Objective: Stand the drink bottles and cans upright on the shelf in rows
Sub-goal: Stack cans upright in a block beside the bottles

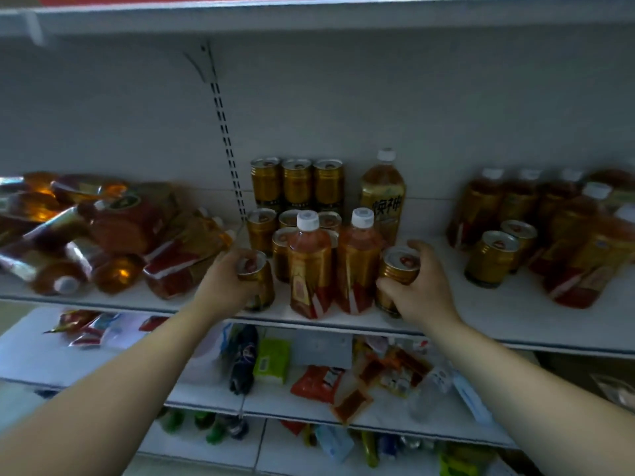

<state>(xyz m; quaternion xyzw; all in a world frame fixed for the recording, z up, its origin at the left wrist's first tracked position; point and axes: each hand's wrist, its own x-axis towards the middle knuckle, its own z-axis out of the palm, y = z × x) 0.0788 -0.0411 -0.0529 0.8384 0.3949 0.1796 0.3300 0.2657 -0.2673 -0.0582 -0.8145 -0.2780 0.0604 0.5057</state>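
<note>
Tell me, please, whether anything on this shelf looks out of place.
Yes: the bottles at the left end of the shelf lie toppled in a heap, while the middle cans stand upright in rows.

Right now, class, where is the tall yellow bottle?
Head view, centre-right: the tall yellow bottle stands at the back, right of the gold cans, behind the orange bottles.
</note>
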